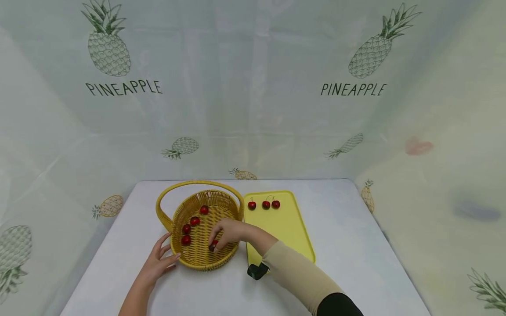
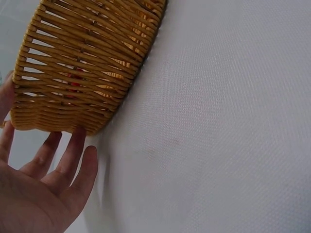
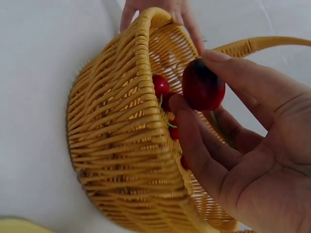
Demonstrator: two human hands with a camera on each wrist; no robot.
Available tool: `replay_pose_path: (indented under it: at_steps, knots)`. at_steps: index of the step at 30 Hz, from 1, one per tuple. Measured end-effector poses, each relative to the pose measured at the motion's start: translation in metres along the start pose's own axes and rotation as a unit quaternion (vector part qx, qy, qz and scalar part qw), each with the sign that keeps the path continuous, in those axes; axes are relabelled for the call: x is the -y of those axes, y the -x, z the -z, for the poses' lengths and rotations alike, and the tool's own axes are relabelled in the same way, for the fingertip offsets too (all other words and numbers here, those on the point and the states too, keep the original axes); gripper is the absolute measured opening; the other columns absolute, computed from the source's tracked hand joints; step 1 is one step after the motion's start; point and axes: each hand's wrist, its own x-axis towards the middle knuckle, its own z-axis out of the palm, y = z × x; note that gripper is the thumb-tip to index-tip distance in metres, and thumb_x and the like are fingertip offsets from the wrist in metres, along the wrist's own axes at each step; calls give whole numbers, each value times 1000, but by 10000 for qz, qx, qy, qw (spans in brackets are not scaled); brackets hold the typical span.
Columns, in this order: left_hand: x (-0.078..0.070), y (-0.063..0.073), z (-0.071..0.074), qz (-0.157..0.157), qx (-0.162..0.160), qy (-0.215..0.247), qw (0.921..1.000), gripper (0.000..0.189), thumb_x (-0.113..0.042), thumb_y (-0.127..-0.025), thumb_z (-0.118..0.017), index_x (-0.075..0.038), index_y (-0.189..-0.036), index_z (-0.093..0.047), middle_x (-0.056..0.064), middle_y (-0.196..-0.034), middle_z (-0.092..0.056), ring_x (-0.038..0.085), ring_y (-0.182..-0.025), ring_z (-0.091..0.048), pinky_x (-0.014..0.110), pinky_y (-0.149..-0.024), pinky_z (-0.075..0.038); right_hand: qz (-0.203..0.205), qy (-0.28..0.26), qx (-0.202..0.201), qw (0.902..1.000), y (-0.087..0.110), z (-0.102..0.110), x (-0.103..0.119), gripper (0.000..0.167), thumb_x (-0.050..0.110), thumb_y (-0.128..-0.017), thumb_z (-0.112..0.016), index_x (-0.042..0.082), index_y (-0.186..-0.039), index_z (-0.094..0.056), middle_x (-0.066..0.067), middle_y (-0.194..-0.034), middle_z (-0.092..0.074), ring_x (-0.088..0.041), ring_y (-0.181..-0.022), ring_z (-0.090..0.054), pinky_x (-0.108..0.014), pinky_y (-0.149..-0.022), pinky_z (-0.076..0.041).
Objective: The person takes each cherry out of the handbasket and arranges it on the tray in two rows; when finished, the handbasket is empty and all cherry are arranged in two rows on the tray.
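My right hand point(image 1: 229, 231) pinches a dark red cherry point(image 3: 204, 86) between thumb and fingers, inside the woven yellow-brown basket point(image 1: 205, 264). In the right wrist view, the cherry shows near the basket's rim, a green stem below it. Several other red cherries point(image 1: 194, 220) lie in the basket, mostly along its left side. At the basket's near left, my left hand point(image 1: 155, 267) has its fingers spread, with fingertips touching the wall and rim. In the left wrist view, these fingers point(image 2: 73, 158) are fairly straight against the weave.
A yellow tray point(image 1: 282, 232) lies right of the basket, with three stemmed cherries point(image 1: 266, 205) at its far end. The basket's tall handle point(image 1: 197, 182) arches over the far side. My right forearm crosses the tray. A white cloth point(image 1: 348, 263) covers the table.
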Motion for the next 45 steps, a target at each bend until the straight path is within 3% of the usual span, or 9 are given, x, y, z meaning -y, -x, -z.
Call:
replay_pose_path:
  at_steps: [7,17,29,36,42,45]
  knots:
    - [-1,0,1,86,-34,-37,10000,86,-10,-91,-69,-18,-156,-12,31,-149,-27,23,-104,-62,49,-89,-50,185,-76,-1,9998,17,6,-5,17,8,-76,-84,17,-86,-73,8,-92,-62,-9,-66,-50,-24,-58,-44]
    - [0,-3,0,121,-8,-111,9999,86,-11,-93,-67,-18,-157,-10,32,-150,-25,26,-109,-60,48,-88,-51,133,-96,-242,9996,40,22,-18,17,6,-75,-84,18,-83,-73,2,-84,-65,-10,-55,-46,-22,-53,-40]
    - [-2,-3,2,201,9,-107,9997,87,-11,-94,-66,-19,-157,-8,32,-150,-23,22,-104,-62,47,-88,-51,180,-716,-524,9959,69,45,-42,18,0,-78,-80,13,-90,-77,6,-94,-71,-15,-78,-68,-29,-70,-55]
    - [-2,-3,0,194,-26,-152,9997,88,-12,-93,-68,-18,-157,-8,32,-150,-24,25,-108,-60,47,-88,-51,116,-716,-703,9949,82,61,-54,23,4,-81,-78,6,-104,-76,2,-100,-72,-15,-85,-68,-30,-74,-55]
    - [0,-5,-2,258,-70,-126,9996,88,-13,-91,-70,-20,-156,-11,29,-150,-26,25,-108,-60,45,-87,-52,-56,-723,-1096,9913,92,73,-71,25,6,-81,-78,10,-105,-76,-5,-107,-72,-15,-90,-67,-31,-74,-55]
    - [1,-4,-2,223,-51,-155,9996,89,-13,-91,-69,-20,-157,-10,29,-150,-26,29,-111,-59,46,-87,-52,-53,-863,-1289,9879,96,78,-78,27,4,-80,-78,5,-107,-75,-7,-112,-70,-18,-96,-67,-32,-76,-55]
